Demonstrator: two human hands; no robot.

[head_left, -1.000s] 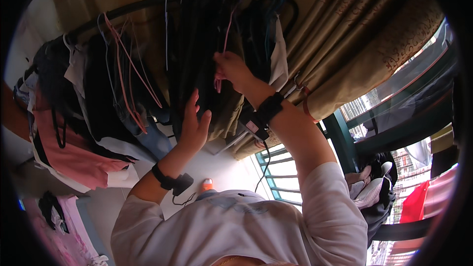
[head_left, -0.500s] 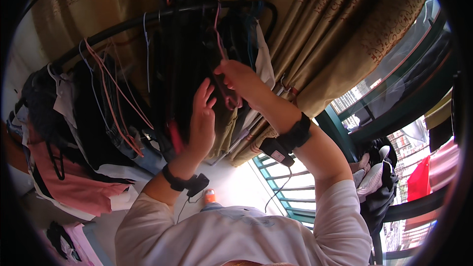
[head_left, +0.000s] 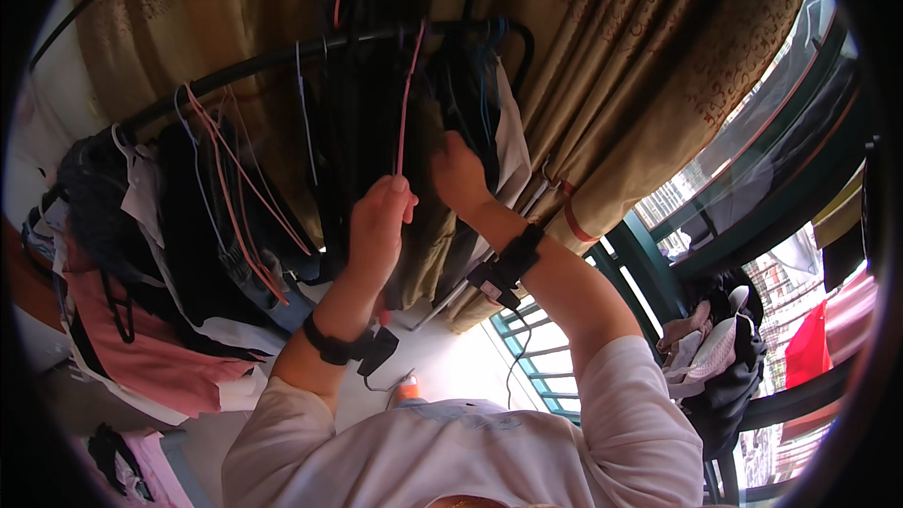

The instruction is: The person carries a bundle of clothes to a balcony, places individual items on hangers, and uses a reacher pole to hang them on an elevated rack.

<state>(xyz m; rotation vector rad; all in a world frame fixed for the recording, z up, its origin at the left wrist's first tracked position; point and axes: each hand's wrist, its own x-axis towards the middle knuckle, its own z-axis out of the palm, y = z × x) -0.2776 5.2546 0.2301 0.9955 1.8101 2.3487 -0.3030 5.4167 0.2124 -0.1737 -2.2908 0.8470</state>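
Observation:
A pink hanger (head_left: 409, 99) hangs by its hook from the black clothes rail (head_left: 268, 57). My left hand (head_left: 378, 230) is closed on its lower end, thumb on top. Just to the right, my right hand (head_left: 462, 179) is closed in front of dark clothes, beside an olive-brown garment (head_left: 433, 254); its fingertips are lost in shadow, so what they hold does not show. Black bands with small boxes and cables sit on both forearms.
Several clothes and wire hangers (head_left: 230, 179) crowd the rail's left side. A gold-brown curtain (head_left: 602, 132) hangs behind and right. A piled heap of clothes (head_left: 710, 357) lies right, near a green-framed window (head_left: 649, 259). A pink garment (head_left: 150, 348) hangs lower left.
The right hand has let go of the pink hanger and sits slightly lower, beside the dark clothes. My left hand, open before, has closed on the hanger. The view has shifted slightly.

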